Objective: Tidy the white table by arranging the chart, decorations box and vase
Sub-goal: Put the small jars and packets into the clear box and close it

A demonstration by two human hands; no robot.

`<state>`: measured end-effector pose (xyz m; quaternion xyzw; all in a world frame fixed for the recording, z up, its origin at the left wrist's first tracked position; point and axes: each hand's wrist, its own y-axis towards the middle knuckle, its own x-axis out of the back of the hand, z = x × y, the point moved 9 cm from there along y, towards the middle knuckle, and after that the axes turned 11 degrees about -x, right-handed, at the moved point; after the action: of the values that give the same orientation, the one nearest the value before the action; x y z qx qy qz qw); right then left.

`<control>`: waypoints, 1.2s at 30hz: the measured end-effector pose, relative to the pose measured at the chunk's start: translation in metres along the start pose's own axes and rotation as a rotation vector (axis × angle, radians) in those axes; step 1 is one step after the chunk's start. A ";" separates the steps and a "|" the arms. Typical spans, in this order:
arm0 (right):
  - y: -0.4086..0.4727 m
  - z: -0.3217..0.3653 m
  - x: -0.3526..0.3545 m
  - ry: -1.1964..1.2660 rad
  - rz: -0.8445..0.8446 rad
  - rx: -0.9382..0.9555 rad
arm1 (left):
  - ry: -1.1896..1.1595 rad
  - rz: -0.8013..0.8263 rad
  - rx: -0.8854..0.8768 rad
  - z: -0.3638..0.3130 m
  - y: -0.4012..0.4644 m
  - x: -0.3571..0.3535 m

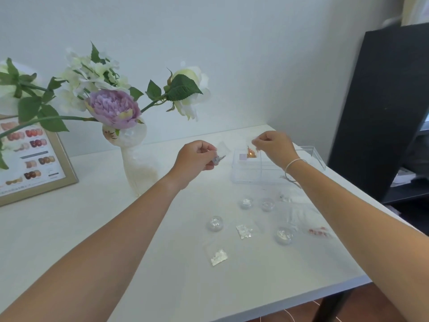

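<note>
The clear decorations box (255,175) stands open at the back right of the white table (97,228). My right hand (275,146) hangs above it, pinching a small clear packet of orange-gold flakes (251,154). My left hand (197,156), to the left of the box, grips a small clear packet of grey-silver flakes (218,159). The white cat-shaped vase (137,163) with purple and white flowers stands left of centre. The framed colour chart (34,159) leans at the far left edge.
Several small round clear jars (215,223) and foil packets (219,257) lie scattered on the table in front of the box, plus a packet of red pieces (318,231). A black cabinet (380,108) stands beyond the table's right edge. The wall is close behind.
</note>
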<state>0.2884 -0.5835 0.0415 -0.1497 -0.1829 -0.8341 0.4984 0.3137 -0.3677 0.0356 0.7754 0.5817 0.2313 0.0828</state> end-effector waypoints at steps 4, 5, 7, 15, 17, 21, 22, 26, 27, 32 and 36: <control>0.001 -0.007 -0.007 -0.117 0.030 -0.023 | 0.014 -0.024 0.004 0.000 0.010 -0.008; 0.001 -0.008 -0.007 -0.143 0.039 -0.031 | 0.026 -0.023 0.001 0.000 0.013 -0.010; 0.000 -0.012 -0.008 -0.232 0.056 -0.057 | 0.047 -0.028 0.004 0.000 0.017 -0.014; -0.011 -0.006 0.011 -0.465 -0.055 0.025 | 0.083 -0.018 0.015 0.005 0.032 -0.038; -0.015 -0.006 0.019 -0.403 -0.078 0.056 | 0.111 -0.005 -0.002 0.005 0.037 -0.044; -0.025 -0.010 0.027 -0.342 -0.076 0.104 | 0.189 0.020 -0.036 0.006 0.045 -0.055; -0.027 -0.011 0.029 -0.337 -0.077 0.113 | 0.223 0.031 -0.041 0.006 0.047 -0.058; -0.035 -0.016 0.037 -0.316 -0.100 0.124 | 0.371 0.159 -0.048 0.011 0.049 -0.069; -0.036 -0.017 0.039 -0.306 -0.104 0.122 | 0.405 0.182 -0.050 0.011 0.048 -0.070; -0.056 -0.016 0.033 -0.314 -0.119 0.195 | 0.514 0.145 -0.104 0.007 0.041 -0.058; -0.083 -0.011 0.009 -0.330 -0.009 0.286 | 0.548 0.138 -0.149 0.003 0.023 -0.044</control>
<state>0.2099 -0.5597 0.0229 -0.2113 -0.3792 -0.7661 0.4741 0.3257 -0.4155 0.0304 0.7135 0.5096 0.4795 -0.0366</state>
